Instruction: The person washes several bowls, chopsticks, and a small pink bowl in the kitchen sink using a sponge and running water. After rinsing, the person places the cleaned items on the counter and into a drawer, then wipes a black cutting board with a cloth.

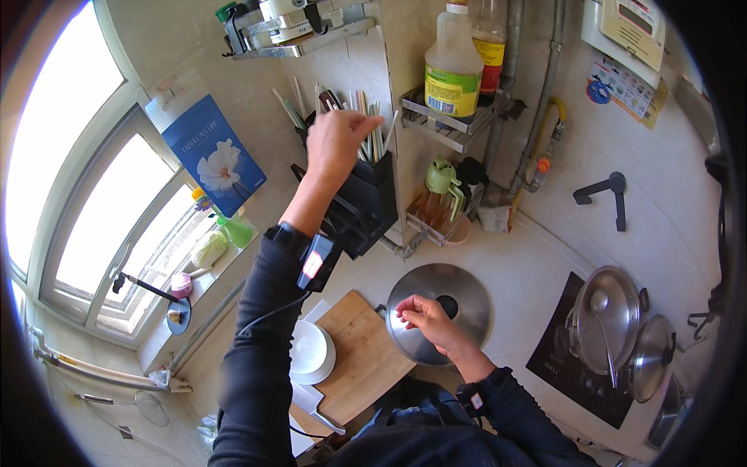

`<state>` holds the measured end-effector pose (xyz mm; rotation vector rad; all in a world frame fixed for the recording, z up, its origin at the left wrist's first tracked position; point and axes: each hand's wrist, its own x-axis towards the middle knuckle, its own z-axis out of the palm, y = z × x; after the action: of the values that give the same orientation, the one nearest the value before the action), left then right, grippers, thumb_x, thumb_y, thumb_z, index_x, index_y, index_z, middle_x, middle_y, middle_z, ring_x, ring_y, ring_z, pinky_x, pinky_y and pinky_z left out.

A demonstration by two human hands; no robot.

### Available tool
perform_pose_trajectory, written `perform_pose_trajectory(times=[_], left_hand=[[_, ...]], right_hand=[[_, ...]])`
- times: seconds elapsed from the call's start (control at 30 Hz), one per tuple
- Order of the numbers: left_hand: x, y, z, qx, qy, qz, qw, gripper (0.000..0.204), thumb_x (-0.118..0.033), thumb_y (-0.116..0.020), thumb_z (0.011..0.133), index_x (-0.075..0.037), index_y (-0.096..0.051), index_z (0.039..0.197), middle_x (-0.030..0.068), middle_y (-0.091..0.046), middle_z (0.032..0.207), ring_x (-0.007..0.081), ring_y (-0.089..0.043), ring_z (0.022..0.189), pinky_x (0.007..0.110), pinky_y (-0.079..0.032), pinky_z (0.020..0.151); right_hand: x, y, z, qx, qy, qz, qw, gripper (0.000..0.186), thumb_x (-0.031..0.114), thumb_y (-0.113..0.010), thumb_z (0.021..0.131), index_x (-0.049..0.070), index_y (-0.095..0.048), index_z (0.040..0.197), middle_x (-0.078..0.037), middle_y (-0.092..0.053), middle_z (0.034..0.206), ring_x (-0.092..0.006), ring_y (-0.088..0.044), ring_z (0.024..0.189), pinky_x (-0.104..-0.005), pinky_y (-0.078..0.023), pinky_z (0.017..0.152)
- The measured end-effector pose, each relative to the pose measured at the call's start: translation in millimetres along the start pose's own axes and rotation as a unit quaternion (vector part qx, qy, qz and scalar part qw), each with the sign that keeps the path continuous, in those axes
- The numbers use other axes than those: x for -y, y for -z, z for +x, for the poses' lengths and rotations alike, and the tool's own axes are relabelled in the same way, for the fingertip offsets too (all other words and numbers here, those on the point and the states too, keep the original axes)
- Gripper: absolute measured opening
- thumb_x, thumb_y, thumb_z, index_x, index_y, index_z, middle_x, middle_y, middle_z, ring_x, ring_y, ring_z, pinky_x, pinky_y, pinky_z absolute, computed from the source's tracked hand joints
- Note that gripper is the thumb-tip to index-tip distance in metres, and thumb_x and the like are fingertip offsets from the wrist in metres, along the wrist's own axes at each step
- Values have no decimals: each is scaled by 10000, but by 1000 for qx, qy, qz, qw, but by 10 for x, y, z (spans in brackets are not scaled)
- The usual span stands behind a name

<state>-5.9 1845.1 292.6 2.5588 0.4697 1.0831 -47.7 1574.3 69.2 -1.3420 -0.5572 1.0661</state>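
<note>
My left hand (336, 144) is raised at the black utensil rack (372, 194) on the wall. Its fingers are curled in front of the upright chopsticks (377, 128), the thumb toward the right. Whatever the fingertips grip, if anything, is hidden behind the hand. Lower down, my right hand (432, 325) hovers over a round steel lid (412, 342) with a black knob, its fingers loosely bent and nothing seen in them. Left of the lid lies a wooden cutting board (366, 366), with stacked white bowls (309, 348) on its left side and a knife (307, 398) at its near left corner.
At the right, a steel pot (605, 280) with a ladle (603, 327) stands on a black cooktop (564, 362), beside another lid (652, 354). Bottles (453, 66) fill a wall shelf; a green-topped jug (442, 183) stands below. A blue booklet (212, 156) leans near the window.
</note>
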Motion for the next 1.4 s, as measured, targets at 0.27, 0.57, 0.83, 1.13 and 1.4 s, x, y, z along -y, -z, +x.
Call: perform_pose_trajectory(times=[0.27,0.57,0.83,1.13,1.4], left_hand=[[65,33,-12,-103,-152,210,960,134,-163,-710,719,-145,-754,844,140,-487,1297,361,-345,1279,492,-324,995],[12,196,178,-264,-119,171,942,116,-208,-648,820,-152,-734,874,154,-643,1131,356,-608,1019,427,-486,869],[485,1074,-258,-517,-57,18,854,135,-41,-651,864,-61,-718,979,75,-724,820,120,-695,712,236,-537,617],[1337,308,430,-405,-85,77,907,123,-122,-657,852,-95,-699,964,141,-676,747,238,-679,630,323,-508,578],[1359,-215,184,-114,-68,341,931,331,-183,-622,857,-50,-591,1159,165,-614,1054,358,-556,973,424,-470,817]], right_hand=[[0,-3,-41,27,-22,9,999,123,104,-528,928,46,-622,981,-19,-629,889,-82,-581,835,-237,-463,726],[40,34,-72,34,-7,-1,999,126,93,-520,931,41,-629,967,-13,-634,861,-78,-579,801,-232,-459,714],[8,120,-25,22,-18,2,1000,122,82,-522,928,35,-634,947,-13,-636,846,-76,-574,776,-225,-456,698],[-29,66,-31,61,-39,12,997,128,77,-509,942,26,-625,963,-18,-630,851,-79,-567,774,-231,-455,705],[-84,83,-113,48,-45,13,998,135,80,-523,936,18,-642,945,-17,-640,848,-68,-566,746,-220,-465,692]])
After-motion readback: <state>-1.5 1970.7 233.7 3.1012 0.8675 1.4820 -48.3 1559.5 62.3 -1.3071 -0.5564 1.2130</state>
